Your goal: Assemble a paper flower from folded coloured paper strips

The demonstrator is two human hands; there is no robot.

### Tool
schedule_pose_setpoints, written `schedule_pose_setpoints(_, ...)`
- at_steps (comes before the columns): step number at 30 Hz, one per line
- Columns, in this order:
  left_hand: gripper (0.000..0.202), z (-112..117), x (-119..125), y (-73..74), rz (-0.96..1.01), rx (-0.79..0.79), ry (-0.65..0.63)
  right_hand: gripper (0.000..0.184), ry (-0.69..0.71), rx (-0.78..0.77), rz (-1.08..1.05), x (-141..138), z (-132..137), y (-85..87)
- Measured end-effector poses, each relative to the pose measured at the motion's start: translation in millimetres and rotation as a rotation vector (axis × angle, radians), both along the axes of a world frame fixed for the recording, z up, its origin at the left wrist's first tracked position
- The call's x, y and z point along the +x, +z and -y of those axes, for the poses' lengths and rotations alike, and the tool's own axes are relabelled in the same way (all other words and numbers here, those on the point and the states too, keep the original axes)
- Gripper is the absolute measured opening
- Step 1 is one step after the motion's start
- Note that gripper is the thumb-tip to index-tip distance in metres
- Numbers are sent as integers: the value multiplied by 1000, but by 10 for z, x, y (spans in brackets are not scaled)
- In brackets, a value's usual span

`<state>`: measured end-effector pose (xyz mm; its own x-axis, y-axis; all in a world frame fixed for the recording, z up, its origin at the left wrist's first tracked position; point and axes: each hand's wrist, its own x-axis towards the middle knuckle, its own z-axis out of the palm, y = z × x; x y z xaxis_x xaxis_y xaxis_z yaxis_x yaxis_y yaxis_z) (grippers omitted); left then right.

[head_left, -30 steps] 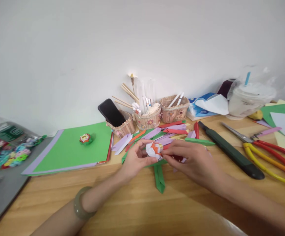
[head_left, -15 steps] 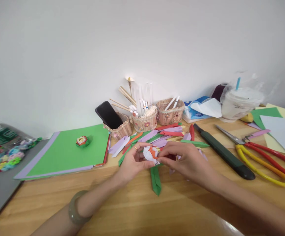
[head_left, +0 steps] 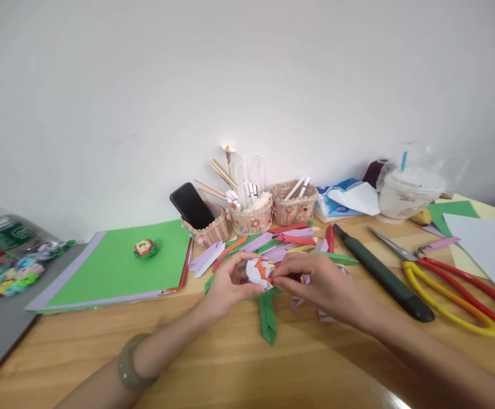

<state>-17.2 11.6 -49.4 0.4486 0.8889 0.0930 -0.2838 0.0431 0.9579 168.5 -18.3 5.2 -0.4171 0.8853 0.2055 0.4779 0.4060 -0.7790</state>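
Above the table's middle, both hands hold a small folded-paper flower (head_left: 257, 274) with white outer petals, an orange layer and some yellow inside. My left hand (head_left: 229, 284) curls round its left side, thumb below and a ring on one finger. On its right edge, my right hand (head_left: 311, 278) pinches with thumb and forefinger. A folded green paper strip (head_left: 267, 319) juts toward me beneath the flower. Behind the hands lies a heap of folded paper strips (head_left: 258, 243) in purple, red, green and orange. A finished-looking paper flower (head_left: 144, 248) sits on the green paper stack (head_left: 102, 267) to the left.
At the back stand a basket with a phone (head_left: 191, 205), a basket of sticks and pens (head_left: 253, 218) and another basket (head_left: 294, 207). To the right lie a dark green cutter (head_left: 383, 272) and scissors (head_left: 447, 284), with a lidded cup (head_left: 411, 196) behind them.
The view has tilted slightly, so the background sits a little lower. The flower has turned a bit in my fingers, showing more of its orange and yellow inside. Both hands keep their grip.
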Motion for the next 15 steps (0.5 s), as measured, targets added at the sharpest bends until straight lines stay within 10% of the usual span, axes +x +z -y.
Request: schedule_pose_setpoints(15,49,56,38,56,-61,20,117,15,-118,324,-64,-44,42,-203)
